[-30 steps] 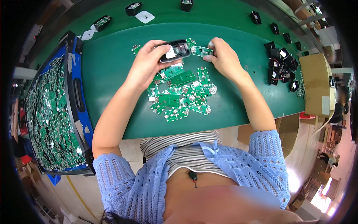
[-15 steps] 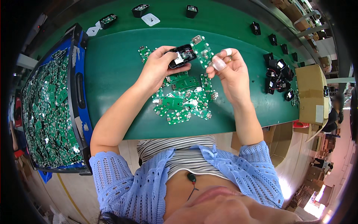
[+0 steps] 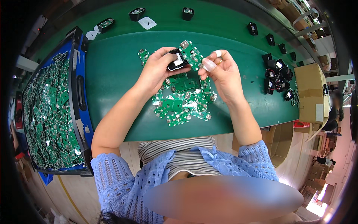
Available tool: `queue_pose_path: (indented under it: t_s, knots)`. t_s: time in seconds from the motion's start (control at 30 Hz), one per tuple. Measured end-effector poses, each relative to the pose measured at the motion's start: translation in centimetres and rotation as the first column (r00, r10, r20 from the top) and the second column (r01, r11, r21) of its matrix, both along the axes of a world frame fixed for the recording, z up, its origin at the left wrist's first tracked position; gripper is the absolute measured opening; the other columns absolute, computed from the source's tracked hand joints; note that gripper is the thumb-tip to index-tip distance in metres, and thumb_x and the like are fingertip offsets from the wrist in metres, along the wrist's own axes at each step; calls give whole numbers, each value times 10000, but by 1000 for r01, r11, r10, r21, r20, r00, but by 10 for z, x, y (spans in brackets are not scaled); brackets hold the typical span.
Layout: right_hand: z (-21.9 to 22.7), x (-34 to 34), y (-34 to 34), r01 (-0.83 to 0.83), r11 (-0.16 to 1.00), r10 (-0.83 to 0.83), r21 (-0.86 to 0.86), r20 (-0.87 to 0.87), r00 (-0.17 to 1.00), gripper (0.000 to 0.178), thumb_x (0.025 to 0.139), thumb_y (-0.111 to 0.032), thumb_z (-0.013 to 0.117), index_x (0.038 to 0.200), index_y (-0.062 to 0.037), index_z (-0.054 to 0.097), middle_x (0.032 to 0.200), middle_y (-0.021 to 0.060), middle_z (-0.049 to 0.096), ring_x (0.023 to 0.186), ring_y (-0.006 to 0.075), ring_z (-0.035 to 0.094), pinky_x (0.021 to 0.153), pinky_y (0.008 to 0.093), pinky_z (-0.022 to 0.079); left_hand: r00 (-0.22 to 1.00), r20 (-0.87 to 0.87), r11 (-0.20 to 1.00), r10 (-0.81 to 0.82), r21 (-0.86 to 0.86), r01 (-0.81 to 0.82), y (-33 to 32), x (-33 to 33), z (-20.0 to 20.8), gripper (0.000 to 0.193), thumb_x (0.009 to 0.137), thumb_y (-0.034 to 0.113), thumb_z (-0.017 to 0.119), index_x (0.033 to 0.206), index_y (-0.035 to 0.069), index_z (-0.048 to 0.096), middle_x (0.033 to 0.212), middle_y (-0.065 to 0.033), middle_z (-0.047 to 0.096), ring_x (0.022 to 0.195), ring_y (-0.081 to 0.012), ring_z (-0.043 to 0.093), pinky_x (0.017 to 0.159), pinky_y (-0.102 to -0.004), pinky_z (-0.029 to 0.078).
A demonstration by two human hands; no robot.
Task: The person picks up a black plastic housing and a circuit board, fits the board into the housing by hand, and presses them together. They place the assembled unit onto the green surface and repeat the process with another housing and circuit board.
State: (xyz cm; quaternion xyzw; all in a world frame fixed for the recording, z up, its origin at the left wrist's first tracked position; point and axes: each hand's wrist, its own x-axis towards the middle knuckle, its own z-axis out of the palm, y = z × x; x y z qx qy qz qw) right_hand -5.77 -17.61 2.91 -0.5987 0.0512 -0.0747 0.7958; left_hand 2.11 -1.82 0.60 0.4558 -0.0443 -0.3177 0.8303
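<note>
My left hand (image 3: 158,69) grips a small black plastic housing (image 3: 172,67) with a white piece inside, the thumb pressed on that white piece. Between the thumb and fingers of my right hand (image 3: 223,69), which has white tape on two fingertips, is a green circuit board (image 3: 191,54). The board is tilted and overlaps the right side of the housing; whether they touch I cannot tell. Below both hands, a loose pile of green circuit boards (image 3: 175,105) lies on the green work table (image 3: 119,56). Another circuit board (image 3: 143,56) lies just left of my left hand.
A blue, black-rimmed bin (image 3: 81,91) full of circuit boards stands at the left. Black housings (image 3: 274,76) are heaped at the right beside a cardboard box (image 3: 309,93). Along the far green strip sit several black housings (image 3: 188,14) and a white tray-like piece (image 3: 147,23).
My right hand has moved left, bringing the circuit board over the housing's right side. My left hand stays nearly in place with its hold on the housing.
</note>
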Motion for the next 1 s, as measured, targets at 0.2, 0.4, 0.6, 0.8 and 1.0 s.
queue_pose_path:
  t_s: [0.2, 0.4, 0.6, 0.8, 1.0]
  knots:
    - [-6, 5, 0, 59, 997, -63, -57, -60, 996, 182, 812, -50, 597, 882, -43, 429, 773, 68, 550, 649, 134, 579, 574, 242, 478, 998, 56, 998, 2, -65, 2, -2, -6, 1, 258, 867, 100, 484, 1057, -65, 426, 996, -133, 536, 892, -210, 577, 796, -355, 535]
    - [-21, 5, 6, 177, 899, -134, -401, 132, 982, 231, 783, -47, 625, 973, -28, 495, 842, 51, 515, 698, 111, 550, 564, 210, 454, 980, 198, 995, 32, 85, -49, -6, -14, -4, 301, 849, 128, 567, 1078, -9, 428, 986, -81, 545, 887, -161, 569, 753, -318, 541]
    - [-18, 9, 10, 349, 750, -91, -562, 434, 896, 71, 756, -36, 641, 826, -41, 639, 873, 37, 485, 711, 115, 514, 556, 204, 432, 990, 120, 977, -72, 208, 46, -4, -19, 6, 269, 847, 97, 546, 1082, 18, 445, 915, -63, 536, 772, -132, 577, 599, -251, 541]
    - [-6, 9, 5, 327, 507, -1, -798, 379, 926, 85, 743, -68, 627, 790, -29, 568, 766, 54, 532, 712, 154, 549, 551, 261, 453, 902, 428, 949, 52, 261, -179, -1, -19, 8, 276, 807, 59, 543, 1079, 104, 537, 922, -78, 513, 625, -107, 559, 527, -208, 472]
    - [11, 14, 4, 448, 128, 229, -885, 466, 854, 93, 687, -76, 623, 732, -56, 544, 738, 41, 513, 681, 200, 533, 540, 304, 456, 342, 937, 831, 69, 136, -540, -4, -20, 7, 147, 747, 4, 606, 859, 91, 644, 950, -64, 508, 661, -130, 561, 558, -234, 463]
